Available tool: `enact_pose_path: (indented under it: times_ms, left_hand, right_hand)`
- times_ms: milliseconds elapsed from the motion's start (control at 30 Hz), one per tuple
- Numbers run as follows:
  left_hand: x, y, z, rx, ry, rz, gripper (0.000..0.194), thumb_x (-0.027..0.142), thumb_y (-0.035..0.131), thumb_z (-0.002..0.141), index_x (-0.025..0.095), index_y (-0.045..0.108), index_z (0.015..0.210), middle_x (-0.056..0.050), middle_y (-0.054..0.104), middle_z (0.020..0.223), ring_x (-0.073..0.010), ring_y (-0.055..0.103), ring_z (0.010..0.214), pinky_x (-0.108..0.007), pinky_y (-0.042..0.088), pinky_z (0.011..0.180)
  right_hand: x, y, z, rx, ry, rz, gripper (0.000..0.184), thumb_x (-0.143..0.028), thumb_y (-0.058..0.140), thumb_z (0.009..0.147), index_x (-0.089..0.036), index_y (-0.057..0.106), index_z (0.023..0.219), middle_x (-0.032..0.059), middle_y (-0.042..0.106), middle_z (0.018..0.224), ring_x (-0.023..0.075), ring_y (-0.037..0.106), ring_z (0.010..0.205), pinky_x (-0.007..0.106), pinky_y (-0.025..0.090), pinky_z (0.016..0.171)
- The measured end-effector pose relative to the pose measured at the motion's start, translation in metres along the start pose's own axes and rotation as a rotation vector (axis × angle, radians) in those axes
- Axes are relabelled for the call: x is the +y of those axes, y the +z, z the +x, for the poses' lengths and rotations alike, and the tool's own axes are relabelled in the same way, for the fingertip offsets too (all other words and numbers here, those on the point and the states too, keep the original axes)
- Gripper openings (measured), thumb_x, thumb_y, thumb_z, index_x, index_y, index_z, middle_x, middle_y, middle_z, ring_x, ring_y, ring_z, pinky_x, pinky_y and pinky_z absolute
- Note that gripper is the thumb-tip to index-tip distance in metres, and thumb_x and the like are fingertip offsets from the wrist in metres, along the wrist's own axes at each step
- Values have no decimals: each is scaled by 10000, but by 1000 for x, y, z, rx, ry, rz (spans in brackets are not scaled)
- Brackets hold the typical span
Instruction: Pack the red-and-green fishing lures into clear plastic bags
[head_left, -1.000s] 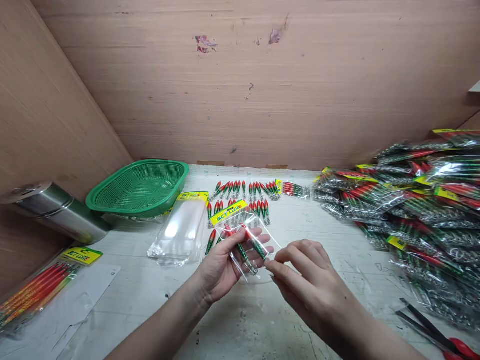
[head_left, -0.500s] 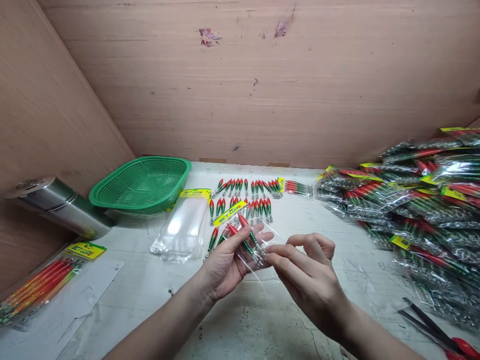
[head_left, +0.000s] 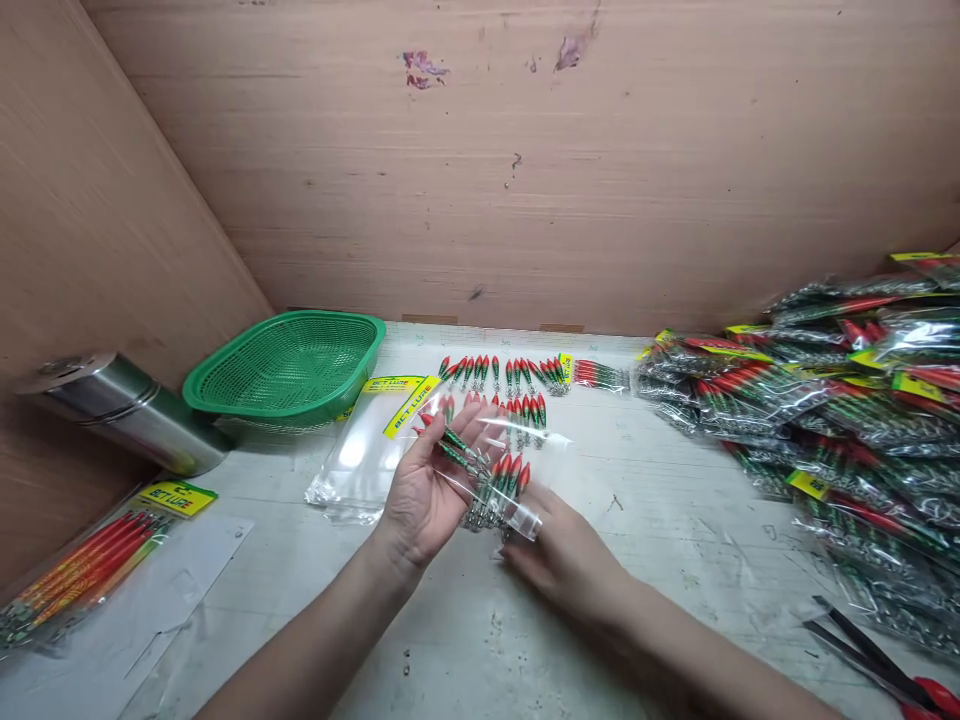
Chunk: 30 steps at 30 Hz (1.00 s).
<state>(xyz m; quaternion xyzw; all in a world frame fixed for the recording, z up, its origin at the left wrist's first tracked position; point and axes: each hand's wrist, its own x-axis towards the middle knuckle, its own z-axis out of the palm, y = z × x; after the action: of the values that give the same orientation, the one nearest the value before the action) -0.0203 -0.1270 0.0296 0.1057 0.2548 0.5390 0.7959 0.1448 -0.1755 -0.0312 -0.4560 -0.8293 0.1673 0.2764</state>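
Note:
My left hand [head_left: 431, 480] grips a clear plastic bag [head_left: 551, 455] with a yellow header reading "BCT LURE" [head_left: 411, 406]. The thumb lies over two red-and-green fishing lures [head_left: 454, 445] in the bag. My right hand [head_left: 566, 545] is low over the table, beside a cluster of similar lures [head_left: 507, 485] with metal hooks. Part of this cluster shows through the bag's clear film. The right fingertips are blurred and partly hidden by the film and lures, so their grip is unclear.
Rows of lures [head_left: 517, 375] lie behind the hands. Flat bags [head_left: 360, 450] and a green basket [head_left: 285, 370] are left, near a steel flask [head_left: 142, 415] and a pack of orange lures [head_left: 90, 560]. Packed lures [head_left: 810, 420] are piled right, with scissors [head_left: 870, 655] in front.
The bag in my left hand has swung left, its header now over the flat bags. My right hand has left the lures in the bag and dropped lower, beside the cluster on the table.

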Motion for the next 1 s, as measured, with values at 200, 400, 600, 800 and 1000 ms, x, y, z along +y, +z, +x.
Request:
enact_pose_path:
  times_ms: [200,400,600,800,1000]
  left_hand:
    - [-10,-3,1,17,-53,32,354,222,518,880,99,567,1208,-133,702,1055,-220,674,966,-334,559,842]
    - [-13,-5,1,38,-64,30,298,167,543,852,96,608,1134,-140,687,1085,-252,663,991,-370,552,862]
    - [-16,-6,2,49,-90,31,236,157,553,837,76,647,1038,-142,682,1092,-273,654,1002,-442,511,938]
    - [-23,-6,-2,32,-145,57,251,168,580,828,88,639,1058,-142,671,1121,-304,630,1048,-461,516,924]
    - [-14,-5,-2,38,-74,54,208,153,555,839,94,654,1012,-109,694,1063,-258,665,967,-473,501,949]
  right_hand:
    - [-2,17,-7,45,87,17,210,-99,468,762,-185,530,944,91,597,905,212,559,801,341,488,673]
    - [9,-35,-25,111,232,153,47,-223,493,840,-206,519,875,8,565,731,136,541,619,251,477,553]
    - [-6,-116,-57,232,128,304,134,-249,580,824,-253,552,955,28,589,806,174,605,745,256,530,630]
    - [-43,-113,-48,-75,-106,152,323,-39,566,756,-244,508,999,34,581,849,159,592,777,247,526,638]
    - [-28,-121,-47,52,-23,137,228,-139,553,816,-251,511,1011,31,568,829,167,580,763,257,509,632]
